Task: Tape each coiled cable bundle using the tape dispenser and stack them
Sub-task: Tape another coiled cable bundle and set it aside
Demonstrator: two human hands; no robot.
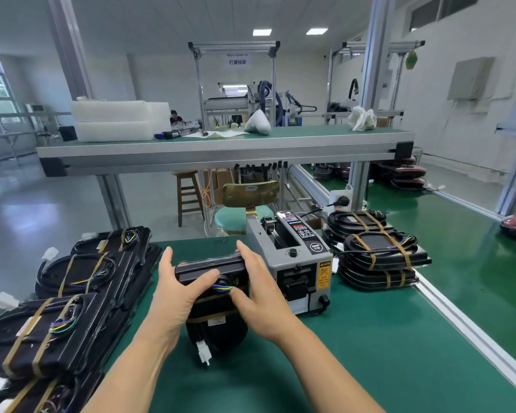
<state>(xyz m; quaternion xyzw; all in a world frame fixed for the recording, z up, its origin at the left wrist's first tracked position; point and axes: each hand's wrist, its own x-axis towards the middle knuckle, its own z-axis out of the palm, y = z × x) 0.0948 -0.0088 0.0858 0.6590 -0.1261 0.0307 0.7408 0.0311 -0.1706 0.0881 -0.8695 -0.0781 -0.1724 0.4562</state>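
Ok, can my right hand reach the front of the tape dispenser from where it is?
Probably yes. The tape dispenser stands just right of the right hand, its front facing you with nothing between, though that hand grips the cable bundle.

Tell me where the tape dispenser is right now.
Head view, right of centre: the tape dispenser stands on the green table, between the held bundle and the taped stack at right.
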